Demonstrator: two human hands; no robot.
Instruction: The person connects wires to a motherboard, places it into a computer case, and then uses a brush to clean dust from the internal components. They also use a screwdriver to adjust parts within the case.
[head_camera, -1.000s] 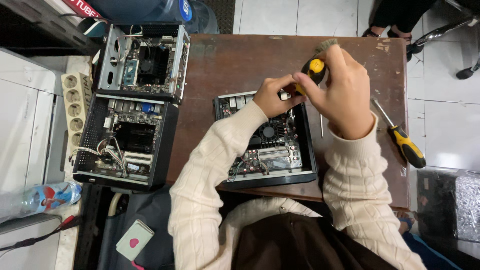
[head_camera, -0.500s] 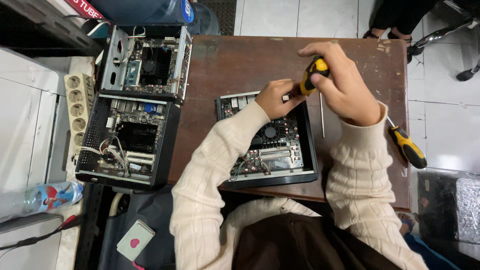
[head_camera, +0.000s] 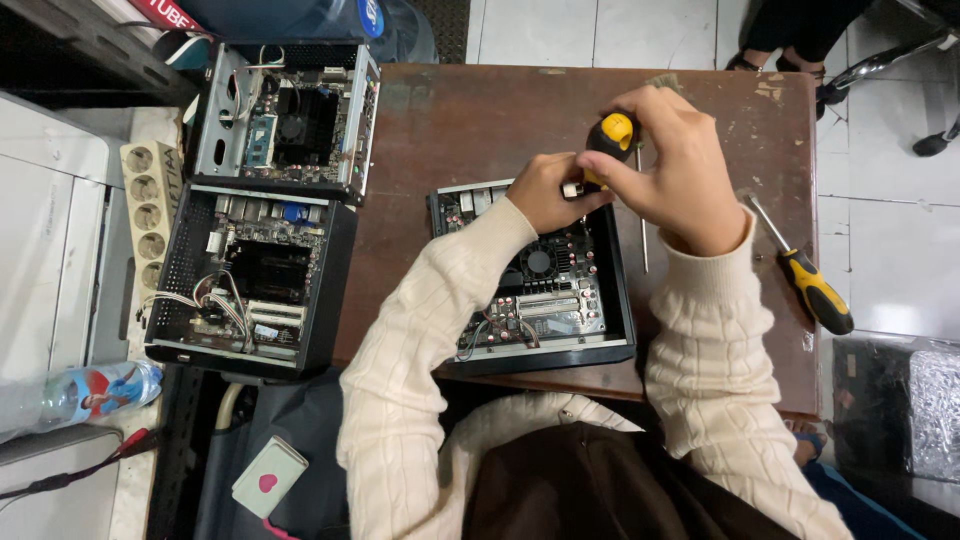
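Screwdriver (head_camera: 608, 140), black-and-yellow handled, sits gripped in the right hand (head_camera: 672, 165) over the far edge of an open computer case (head_camera: 535, 275) at mid-table (head_camera: 480, 120). The left hand (head_camera: 545, 192) closes around its lower end, just beside and nearer the case. Its shaft is hidden, so the axis cannot be told; the handle points far. A second screwdriver (head_camera: 805, 280) lies to the right, well apart. Two more open cases (head_camera: 265, 200) stand left.

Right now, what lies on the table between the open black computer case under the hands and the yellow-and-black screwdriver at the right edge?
In the head view, a thin loose metal rod lies on the brown wooden table between the open black computer case and the yellow-and-black screwdriver.
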